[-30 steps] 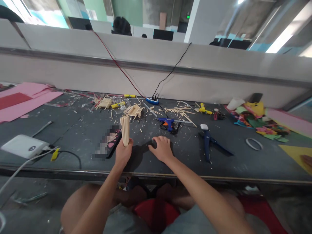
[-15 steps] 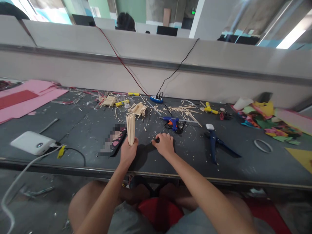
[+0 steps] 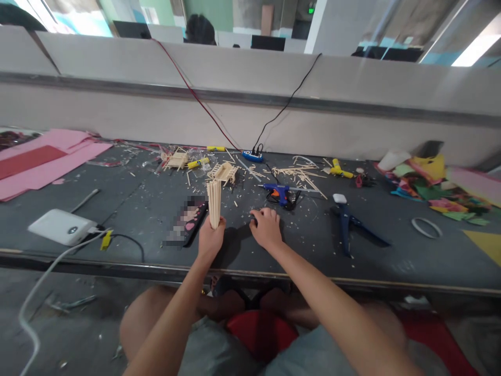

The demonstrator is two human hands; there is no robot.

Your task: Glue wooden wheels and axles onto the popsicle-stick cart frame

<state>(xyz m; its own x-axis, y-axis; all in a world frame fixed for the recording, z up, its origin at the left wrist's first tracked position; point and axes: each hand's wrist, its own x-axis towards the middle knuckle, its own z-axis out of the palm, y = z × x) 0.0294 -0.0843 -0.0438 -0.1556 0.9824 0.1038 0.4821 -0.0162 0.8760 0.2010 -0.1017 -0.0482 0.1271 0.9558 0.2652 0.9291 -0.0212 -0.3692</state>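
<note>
My left hand point(image 3: 211, 240) is wrapped around a bundle of thin wooden sticks point(image 3: 214, 204), which stands nearly upright above the fist. On the tabletop to its right, my right hand point(image 3: 266, 228) is closed, thumb drawn in toward the curled fingers. Whatever may lie between those fingertips is too small to make out. A blue hot glue gun point(image 3: 278, 192) lies just beyond my right hand. Beside my left hand rests a dark phone-shaped object point(image 3: 188, 224) with pink patterns, partly pixelated. Two small wooden stick structures, one nearer point(image 3: 223, 173) and one farther point(image 3: 176, 160), sit beyond it.
Loose sticks point(image 3: 299, 175) and yellow tubes point(image 3: 341, 171) lie toward the back. A blue cutter-like tool point(image 3: 344, 227) and a pale ring point(image 3: 426, 228) are at right. A white power bank point(image 3: 58, 227) with cables, pink sheets point(image 3: 78, 149) and a blue power strip point(image 3: 252, 155) surround the work area.
The view has shifted slightly. My right hand's thumb and fingers have drawn closer together. My left hand keeps the stick bundle upright in much the same place.
</note>
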